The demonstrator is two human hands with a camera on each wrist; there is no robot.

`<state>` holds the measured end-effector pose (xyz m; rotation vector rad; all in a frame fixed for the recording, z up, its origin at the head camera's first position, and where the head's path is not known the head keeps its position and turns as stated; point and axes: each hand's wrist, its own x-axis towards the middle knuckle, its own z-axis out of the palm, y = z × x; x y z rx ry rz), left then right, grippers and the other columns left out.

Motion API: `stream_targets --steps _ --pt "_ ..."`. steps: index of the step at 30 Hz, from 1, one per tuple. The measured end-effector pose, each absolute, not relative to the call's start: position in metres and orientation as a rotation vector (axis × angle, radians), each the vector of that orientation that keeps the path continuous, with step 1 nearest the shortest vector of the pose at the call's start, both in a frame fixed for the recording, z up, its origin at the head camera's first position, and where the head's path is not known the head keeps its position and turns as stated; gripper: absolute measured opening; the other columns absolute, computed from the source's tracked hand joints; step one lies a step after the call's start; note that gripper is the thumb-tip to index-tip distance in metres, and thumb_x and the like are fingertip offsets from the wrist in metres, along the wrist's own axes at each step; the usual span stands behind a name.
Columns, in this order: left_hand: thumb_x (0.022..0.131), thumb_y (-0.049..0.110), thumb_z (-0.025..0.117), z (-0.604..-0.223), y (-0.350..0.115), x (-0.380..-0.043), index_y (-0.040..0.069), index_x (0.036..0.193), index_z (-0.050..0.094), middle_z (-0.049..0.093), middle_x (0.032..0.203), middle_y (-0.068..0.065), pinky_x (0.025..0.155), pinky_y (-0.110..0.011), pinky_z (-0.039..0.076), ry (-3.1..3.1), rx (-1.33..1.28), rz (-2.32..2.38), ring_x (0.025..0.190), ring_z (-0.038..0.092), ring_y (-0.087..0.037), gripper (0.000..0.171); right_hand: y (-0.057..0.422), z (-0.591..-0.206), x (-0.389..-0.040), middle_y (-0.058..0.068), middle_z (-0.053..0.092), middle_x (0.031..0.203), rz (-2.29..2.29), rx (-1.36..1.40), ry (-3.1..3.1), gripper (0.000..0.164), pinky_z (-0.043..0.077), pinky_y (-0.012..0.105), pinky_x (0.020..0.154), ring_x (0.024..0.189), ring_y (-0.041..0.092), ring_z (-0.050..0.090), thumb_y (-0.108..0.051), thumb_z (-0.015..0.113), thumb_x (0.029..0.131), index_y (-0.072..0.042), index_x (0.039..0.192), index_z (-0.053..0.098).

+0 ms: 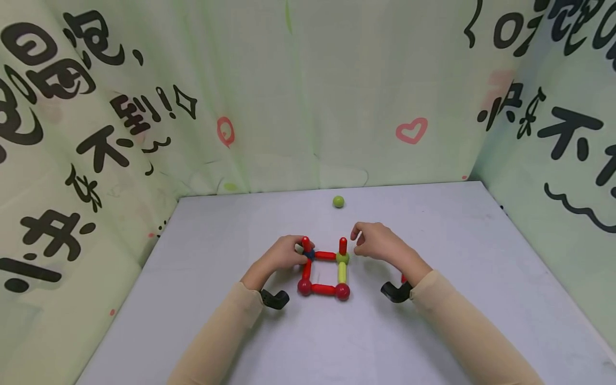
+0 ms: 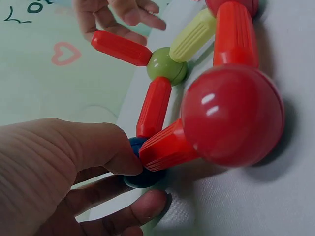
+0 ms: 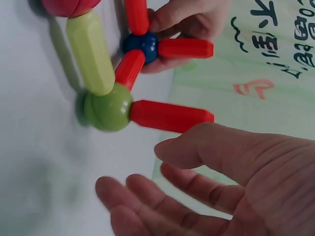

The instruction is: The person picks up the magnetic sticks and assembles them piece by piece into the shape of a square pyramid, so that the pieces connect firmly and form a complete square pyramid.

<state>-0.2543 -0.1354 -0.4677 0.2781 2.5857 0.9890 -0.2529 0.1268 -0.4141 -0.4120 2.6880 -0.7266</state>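
Note:
A square of plastic building rods and balls lies on the table. My left hand (image 1: 281, 254) pinches the blue ball (image 3: 142, 47) at its far left corner, thumb and fingers on either side. A green ball (image 1: 343, 259) forms the far right corner, and two red balls (image 1: 305, 287) the near ones. Three sides are red rods (image 1: 323, 290); the right side is a yellow rod (image 1: 342, 272). Another red rod (image 1: 343, 246) stands upright on the green ball, and one more rises from the blue ball. Beside the green ball's upright rod, my right hand (image 1: 382, 243) holds nothing, its fingers loosely bent and apart from the rod.
A loose green ball (image 1: 338, 201) sits near the table's back edge. Some red piece (image 1: 403, 278) shows partly behind the right wrist. Black curved mounts (image 1: 275, 299) jut from both wrists. Printed curtains (image 1: 308, 96) enclose the table (image 1: 216, 224) at the back and sides.

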Motion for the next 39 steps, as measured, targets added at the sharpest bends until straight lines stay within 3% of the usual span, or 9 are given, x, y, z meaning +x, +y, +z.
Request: stream_targets --steps 6,12,17,22,28,39 --pt "0.088 0.014 0.075 -0.467 -0.139 -0.253 0.012 0.122 0.072 0.068 0.115 -0.011 0.069 -0.031 0.052 2.645 0.222 0.947 0.084 0.059 -0.022 0.034 0.146 -0.419 -0.251 0.01 0.066 0.093 -0.504 -0.303 2.737 0.026 0.049 0.035 0.068 0.075 0.023 0.06 -0.017 0.07 0.092 -0.002 0.112 0.064" --pt "0.089 0.018 0.077 -0.467 -0.142 -0.253 0.008 0.125 0.069 0.07 0.118 -0.011 0.076 -0.034 0.053 2.71 0.152 0.913 0.094 0.058 -0.023 0.038 0.162 -0.421 -0.248 0.015 0.065 0.087 -0.289 -0.255 2.862 0.022 0.052 0.041 0.062 0.073 0.029 0.06 -0.014 0.071 0.09 0.003 0.099 0.061" --pt "0.088 0.021 0.078 -0.466 -0.144 -0.252 0.009 0.116 0.07 0.072 0.109 -0.008 0.075 -0.034 0.052 2.754 0.122 0.894 0.089 0.06 -0.022 0.032 0.175 -0.418 -0.246 0.018 0.064 0.084 -0.183 -0.127 2.881 0.029 0.055 0.046 0.067 0.072 0.032 0.062 -0.016 0.074 0.089 0.006 0.099 0.059" --pt "0.086 0.022 0.079 -0.465 -0.144 -0.251 0.011 0.107 0.069 0.071 0.096 -0.005 0.07 -0.031 0.05 2.782 0.104 0.863 0.08 0.06 -0.02 0.025 0.187 -0.418 -0.247 0.014 0.062 0.079 -0.112 -0.036 2.787 0.022 0.051 0.04 0.068 0.072 0.03 0.061 -0.017 0.073 0.085 0.003 0.089 0.064" --pt "0.085 0.023 0.081 -0.464 -0.143 -0.249 0.011 0.101 0.067 0.067 0.087 -0.003 0.067 -0.03 0.05 2.79 0.075 0.838 0.075 0.06 -0.02 0.024 0.191 -0.422 -0.247 0.014 0.061 0.078 -0.172 -0.118 2.733 0.016 0.05 0.036 0.063 0.071 0.03 0.059 -0.01 0.075 0.082 0.002 0.083 0.065" --pt "0.083 0.031 0.085 -0.463 -0.137 -0.239 0.013 0.087 0.064 0.063 0.078 -0.002 0.063 -0.029 0.045 2.721 0.113 0.784 0.072 0.056 -0.018 0.028 0.183 -0.427 -0.251 0.013 0.06 0.082 -0.45 -0.227 2.628 0.022 0.048 0.029 0.059 0.064 0.023 0.061 -0.001 0.072 0.08 0.002 0.097 0.059"
